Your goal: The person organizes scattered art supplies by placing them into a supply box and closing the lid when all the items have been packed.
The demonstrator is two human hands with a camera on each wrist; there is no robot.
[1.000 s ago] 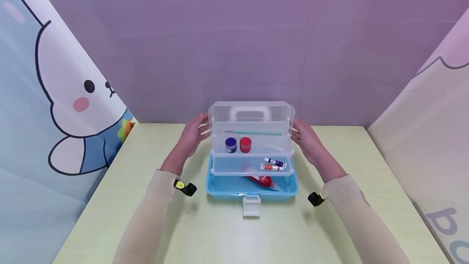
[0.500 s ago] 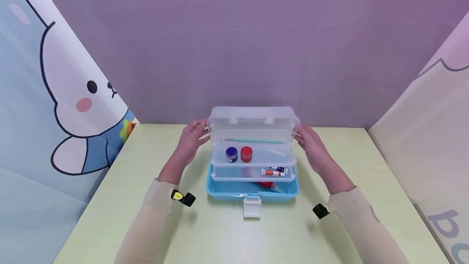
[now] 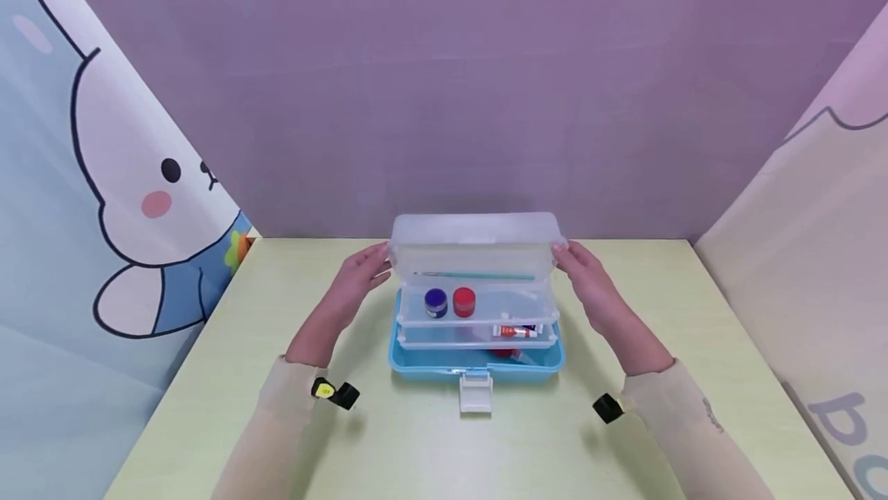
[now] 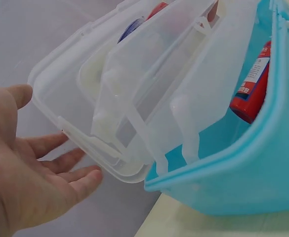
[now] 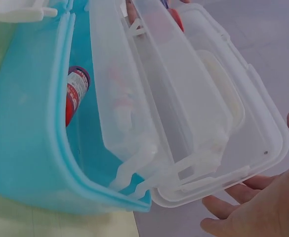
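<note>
A blue craft box (image 3: 409, 365) stands on the table, its clear lid (image 3: 479, 230) raised and tilted forward over two stepped clear trays. My left hand (image 3: 357, 276) is at the lid's left side; in the left wrist view its loosely extended fingers (image 4: 67, 160) reach the lid's rim. At the lid's right side is my right hand (image 3: 590, 280), its fingers (image 5: 228, 205) at the rim from outside. The upper tray (image 3: 506, 315) bears a purple jar (image 3: 435, 303), a red jar (image 3: 464, 302) and a teal paintbrush (image 3: 479, 276). Paint tubes (image 3: 516, 330) lie in the lower tray.
A red bottle (image 4: 253, 86) lies in the blue base, partly hidden by the trays. The white latch (image 3: 475, 394) hangs down at the front. A purple backdrop (image 3: 479, 99) rises behind the table (image 3: 527, 446), with printed cloths at both sides.
The lid has swung forward and down, both hands staying at its sides. The trays have folded down and back, covering more of the base, and the tubes and red bottle are more hidden.
</note>
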